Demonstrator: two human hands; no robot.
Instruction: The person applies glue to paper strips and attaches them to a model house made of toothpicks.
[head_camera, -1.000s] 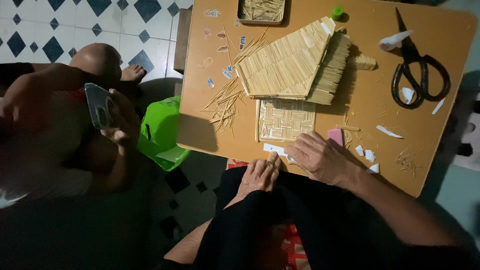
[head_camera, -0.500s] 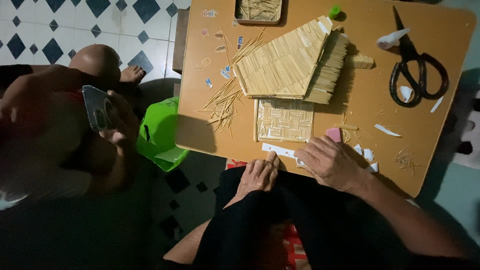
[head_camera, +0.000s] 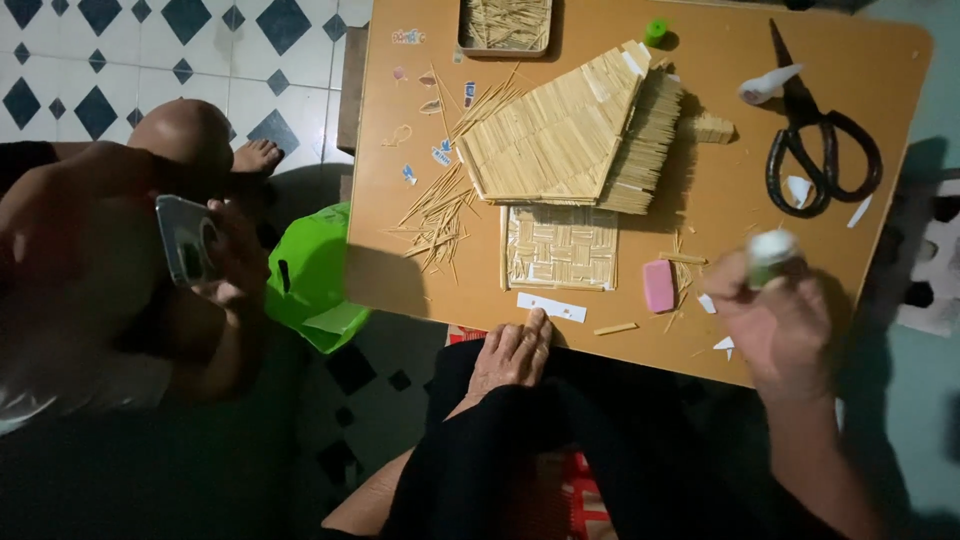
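Note:
My right hand (head_camera: 775, 325) is raised over the right front part of the low wooden table (head_camera: 720, 110), closed around a small white and green bottle (head_camera: 772, 250). My left hand is out of view. A bare foot (head_camera: 512, 355) rests against the table's front edge, its toes by a white paper strip (head_camera: 551, 307). Beyond the strip lies a square woven stick panel (head_camera: 560, 247). Behind that panel sits a stick-built roof model (head_camera: 560, 135). A pink eraser (head_camera: 659, 286) lies to the left of my right hand.
Black scissors (head_camera: 815, 150) and white paper scraps lie at the table's right. A tray of sticks (head_camera: 505, 25) stands at the back, with loose sticks (head_camera: 435, 215) left of the panel. A green plastic stool (head_camera: 310, 280) stands beside the table. Another person's hand (head_camera: 235, 265) holds a phone (head_camera: 185, 240).
My right hand has left the table's front edge near the woven panel, moved right and up, and now holds the small bottle. The foot has not moved.

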